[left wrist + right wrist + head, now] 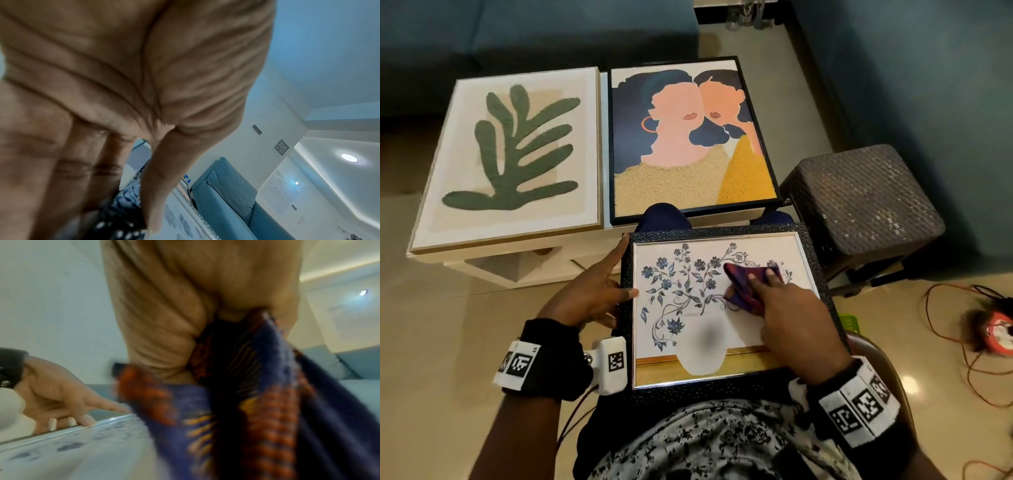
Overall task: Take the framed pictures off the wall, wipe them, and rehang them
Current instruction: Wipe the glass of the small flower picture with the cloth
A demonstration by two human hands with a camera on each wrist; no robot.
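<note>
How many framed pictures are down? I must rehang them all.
3: the leaf picture and the two-figures picture on the white table, the flower-vase picture on the lap. Others may be outside view.

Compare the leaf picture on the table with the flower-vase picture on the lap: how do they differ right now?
The leaf picture has a pale wooden frame; the flower-vase picture has a dark textured one. The leaf picture lies untouched on the white table; the flower-vase picture rests on the person's lap, steadied by the left hand while the right hand presses a cloth on it. Both lie face up, off the wall.
</note>
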